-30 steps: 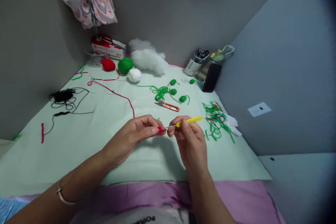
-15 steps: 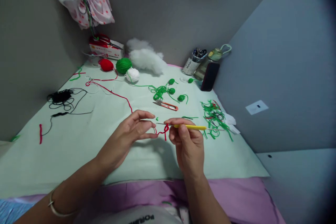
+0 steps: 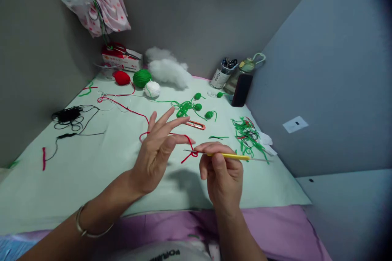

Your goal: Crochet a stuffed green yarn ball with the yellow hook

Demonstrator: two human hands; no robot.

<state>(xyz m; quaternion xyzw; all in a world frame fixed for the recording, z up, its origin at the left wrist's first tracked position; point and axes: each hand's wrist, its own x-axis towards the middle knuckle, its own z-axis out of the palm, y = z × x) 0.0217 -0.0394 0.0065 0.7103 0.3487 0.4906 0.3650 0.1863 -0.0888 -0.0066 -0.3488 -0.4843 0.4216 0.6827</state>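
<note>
My right hand grips a crochet hook with a yellow handle, its thin metal tip pointing left. Around the metal shaft sits a small loop of red yarn, with a short tail hanging down to the left. From that loop the yarn runs up and left to my left hand, passing behind its fingers. The fingers of this hand are spread apart, and the yarn drapes over them without a grip. Beyond the left fingertips lie orange thread snips, partly covered by the hand.
Red, green and white yarn balls stand at the back near white stuffing. Green yarn scraps lie at the right, below a phone. Black yarn is at the left.
My left hand has opened, its fingers spreading and rising, with red yarn now drawn over them. The hook and its red loop have shifted slightly down and right.
</note>
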